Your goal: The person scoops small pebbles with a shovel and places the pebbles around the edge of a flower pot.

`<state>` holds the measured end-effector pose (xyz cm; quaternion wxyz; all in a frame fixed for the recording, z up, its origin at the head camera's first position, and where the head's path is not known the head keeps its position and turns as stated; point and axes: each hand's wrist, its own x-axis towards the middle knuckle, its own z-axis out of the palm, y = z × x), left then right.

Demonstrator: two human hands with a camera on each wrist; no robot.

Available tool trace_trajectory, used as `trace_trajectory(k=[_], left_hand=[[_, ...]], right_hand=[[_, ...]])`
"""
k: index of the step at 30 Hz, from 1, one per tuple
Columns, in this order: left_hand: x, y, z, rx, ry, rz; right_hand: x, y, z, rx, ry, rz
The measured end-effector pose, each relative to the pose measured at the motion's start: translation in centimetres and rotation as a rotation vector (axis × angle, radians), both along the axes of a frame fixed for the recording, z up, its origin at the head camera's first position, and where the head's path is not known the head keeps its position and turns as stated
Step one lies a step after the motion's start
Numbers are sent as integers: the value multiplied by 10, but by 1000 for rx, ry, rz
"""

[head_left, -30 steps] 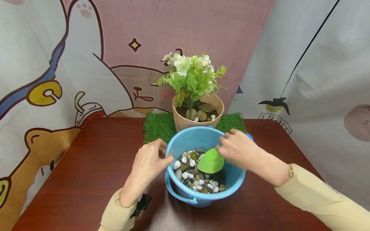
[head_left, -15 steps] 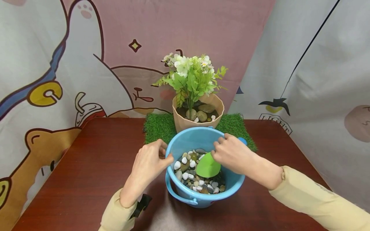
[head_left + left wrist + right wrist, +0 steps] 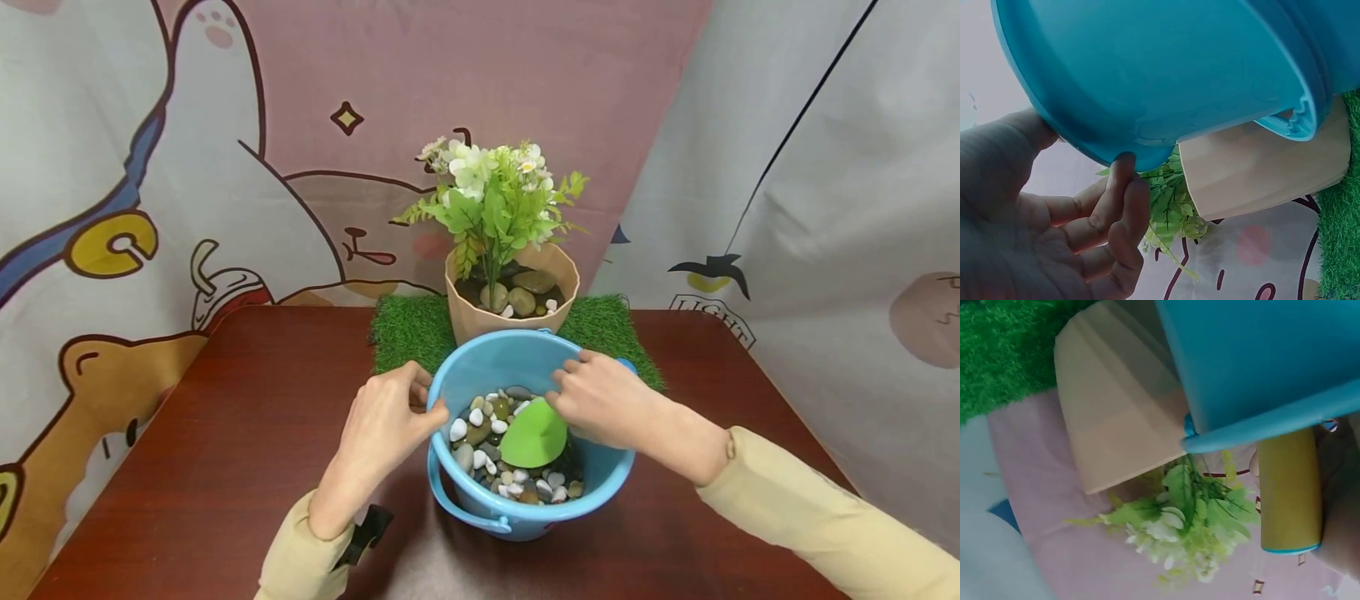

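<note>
A light blue bucket [image 3: 487, 364] with pebbles [image 3: 480, 456] in its bottom stands at the front middle of the table. My left hand [image 3: 384, 421] holds the left side of its rim between thumb and fingers; the left wrist view shows the fingertips on the edge of the bucket [image 3: 1147, 69]. My right hand [image 3: 611, 404] grips a toy shovel over the bucket's right side. Its green blade [image 3: 534, 437] is down among the pebbles, covering some of them. In the right wrist view the shovel's yellow handle [image 3: 1290, 494], tipped in blue, shows beside the palm.
Close behind the bucket stands a beige flowerpot [image 3: 476, 321] with stones and white flowers [image 3: 474, 169]. It rests on a green turf mat [image 3: 412, 333]. Around the brown table [image 3: 247, 433] hang printed cloths [image 3: 585, 75]. The bucket's handle [image 3: 459, 510] hangs at its front left.
My right hand has moved left and slightly down. The shovel's green blade has slid left and toward me across the pebbles. My left hand stays at the rim.
</note>
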<state>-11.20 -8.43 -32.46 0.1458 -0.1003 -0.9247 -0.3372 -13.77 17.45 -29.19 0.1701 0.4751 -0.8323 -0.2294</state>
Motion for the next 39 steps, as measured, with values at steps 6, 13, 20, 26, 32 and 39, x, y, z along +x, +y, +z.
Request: trace_trajectory(k=[6,13,20,26,32,39], left_hand=[[0,-1,-1,14,-9,-3],[-1,-1,-2,13,1,-8],[-1,0,-2,12,2,-11],[-1,-1,-1,15,2,-10],[-1,-1,-1,15,6,-11],[-1,-1,0,18,-4,-13]], right_hand=[[-5,-1,-13,-38,-72,87],[-9,-1,-18,-58,-137,87],[-10,-4,-24,-122,-219,140],[-10,-5,-25,-153,-254,135],[-12,-4,-25,-211,-293,157],[-17,0,-23,-226,-334,137]])
